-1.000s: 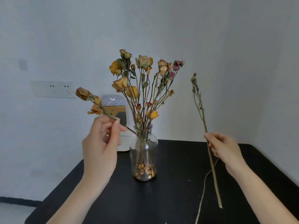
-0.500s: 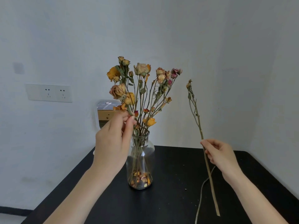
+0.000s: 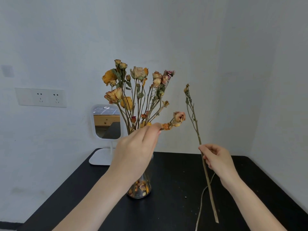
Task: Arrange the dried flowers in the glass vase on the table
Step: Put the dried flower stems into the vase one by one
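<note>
A glass vase (image 3: 140, 189) stands on the black table (image 3: 175, 205), with fallen petals at its bottom and a bunch of dried roses (image 3: 133, 90) rising from it. My left hand (image 3: 136, 150) is in front of the vase's neck, pinching a dried rose sprig (image 3: 176, 120) whose pale bloom leans out to the right. The sprig's lower stem is hidden behind my hand. My right hand (image 3: 216, 158) holds a long, thin dried stem (image 3: 195, 120) upright to the right of the vase; its lower end hangs just above the table.
A small white standing mirror (image 3: 106, 122) is behind the vase at the table's back left. A loose string (image 3: 202, 202) lies on the table under my right hand. A wall socket plate (image 3: 40, 97) is on the left wall. Walls close in behind and at the right.
My left hand has swung the rose sprig from the left side of the bunch across the vase's front, so its bloom now points right. My right hand and its stem have barely moved.
</note>
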The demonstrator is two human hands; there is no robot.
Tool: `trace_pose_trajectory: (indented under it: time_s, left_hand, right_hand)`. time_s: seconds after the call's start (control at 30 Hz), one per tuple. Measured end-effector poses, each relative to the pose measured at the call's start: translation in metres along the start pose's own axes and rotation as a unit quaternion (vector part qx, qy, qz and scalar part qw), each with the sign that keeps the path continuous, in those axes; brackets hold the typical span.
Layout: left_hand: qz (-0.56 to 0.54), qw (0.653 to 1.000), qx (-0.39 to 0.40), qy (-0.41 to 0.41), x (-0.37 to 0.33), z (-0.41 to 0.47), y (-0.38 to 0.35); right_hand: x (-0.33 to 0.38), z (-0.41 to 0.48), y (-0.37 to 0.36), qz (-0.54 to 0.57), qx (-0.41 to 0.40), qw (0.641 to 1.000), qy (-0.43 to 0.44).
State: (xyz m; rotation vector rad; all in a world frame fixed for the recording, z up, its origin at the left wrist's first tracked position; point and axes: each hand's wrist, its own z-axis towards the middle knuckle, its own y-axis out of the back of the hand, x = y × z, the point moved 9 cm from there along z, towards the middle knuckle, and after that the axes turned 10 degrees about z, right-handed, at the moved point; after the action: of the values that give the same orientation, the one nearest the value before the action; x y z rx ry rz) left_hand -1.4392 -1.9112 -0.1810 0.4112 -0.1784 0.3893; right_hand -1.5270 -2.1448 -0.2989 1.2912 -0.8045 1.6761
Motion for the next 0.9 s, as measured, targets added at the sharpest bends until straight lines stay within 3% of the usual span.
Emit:
trace_pose_trajectory:
  time_s: [0.37,0.67,0.9]
  left_hand:
    - [0.153,0.987,0.045,0.003,-0.018,0.041,-0.008]
    - [0.159,0.977,0.141,0.027,-0.009,0.014,-0.050]
    - [0.170,0.972,0.149,0.065,0.008,-0.001,-0.073]
  right_hand:
    - [0.001,0.001,-0.007,-0.008,0.010,1.000,0.010]
    - [-0.006,0.001,-0.009,-0.011,0.015,1.000,0.006]
    - [-0.008,0.001,-0.016,-0.014,0.020,1.000,0.005]
